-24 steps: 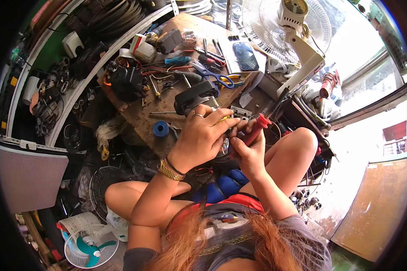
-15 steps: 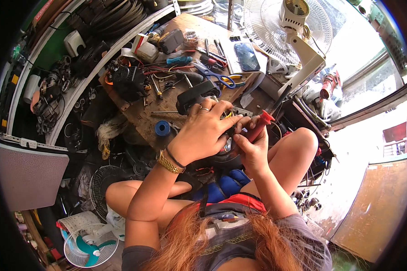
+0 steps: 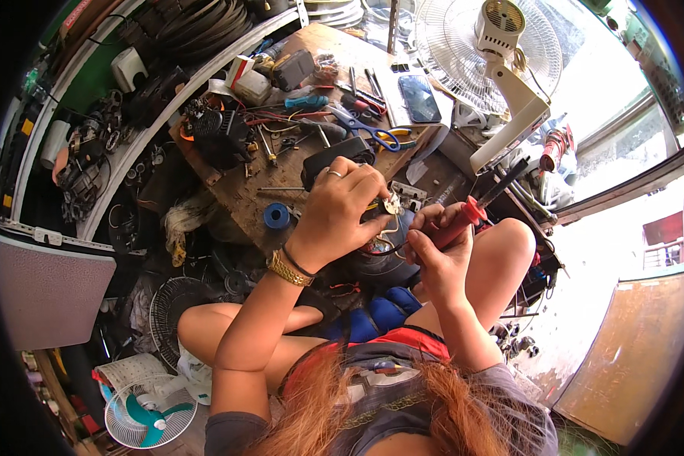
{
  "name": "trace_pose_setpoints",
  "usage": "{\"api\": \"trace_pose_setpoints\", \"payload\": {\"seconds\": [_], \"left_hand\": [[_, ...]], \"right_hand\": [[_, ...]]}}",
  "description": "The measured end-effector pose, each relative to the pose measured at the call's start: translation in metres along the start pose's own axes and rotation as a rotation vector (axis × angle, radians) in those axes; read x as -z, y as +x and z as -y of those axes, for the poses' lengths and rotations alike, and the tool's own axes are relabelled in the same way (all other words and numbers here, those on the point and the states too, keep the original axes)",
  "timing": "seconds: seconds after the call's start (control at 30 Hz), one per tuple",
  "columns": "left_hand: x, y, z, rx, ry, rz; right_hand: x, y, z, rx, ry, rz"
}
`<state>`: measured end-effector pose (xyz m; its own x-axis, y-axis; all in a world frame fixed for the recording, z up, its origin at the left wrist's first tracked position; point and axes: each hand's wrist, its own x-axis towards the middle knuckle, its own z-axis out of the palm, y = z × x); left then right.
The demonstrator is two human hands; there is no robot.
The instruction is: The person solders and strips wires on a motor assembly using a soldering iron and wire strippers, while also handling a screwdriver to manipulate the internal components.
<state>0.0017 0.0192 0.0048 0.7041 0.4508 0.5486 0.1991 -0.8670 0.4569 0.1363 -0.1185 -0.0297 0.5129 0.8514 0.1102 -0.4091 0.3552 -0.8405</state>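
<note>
In my right hand, closed round its red handle, is a soldering iron; its dark metal shaft points up and to the right, away from my left hand. My left hand is closed, thumb and index finger at a small pale metal part with wires. Its exact kind is unclear. Thin wires run from there toward a dark rounded housing below, partly hidden by my left hand. Just beyond my left knuckles lies a black box-like piece.
The cluttered wooden board holds blue scissors, a phone, a blue spool and several screwdrivers. A white stand fan rises at the far right. Shelves of parts line the left; another fan is at lower left.
My right hand has moved right with the soldering iron, apart from my left hand. The small metal part and its wires now show between the hands.
</note>
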Motion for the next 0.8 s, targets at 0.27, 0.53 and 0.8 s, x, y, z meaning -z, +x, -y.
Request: {"api": "trace_pose_setpoints", "payload": {"seconds": [0.27,0.53,0.8], "left_hand": [[-0.005,-0.027,-0.002,0.004,0.147,-0.025],[-0.010,-0.030,0.000,-0.027,0.152,-0.064],[-0.014,-0.024,-0.007,0.015,0.138,-0.088]], "right_hand": [[0.006,-0.010,-0.025,-0.117,0.035,-0.186],[0.009,0.001,-0.028,0.064,-0.163,-0.124],[0.012,0.006,-0.026,0.100,-0.344,-0.047]]}}
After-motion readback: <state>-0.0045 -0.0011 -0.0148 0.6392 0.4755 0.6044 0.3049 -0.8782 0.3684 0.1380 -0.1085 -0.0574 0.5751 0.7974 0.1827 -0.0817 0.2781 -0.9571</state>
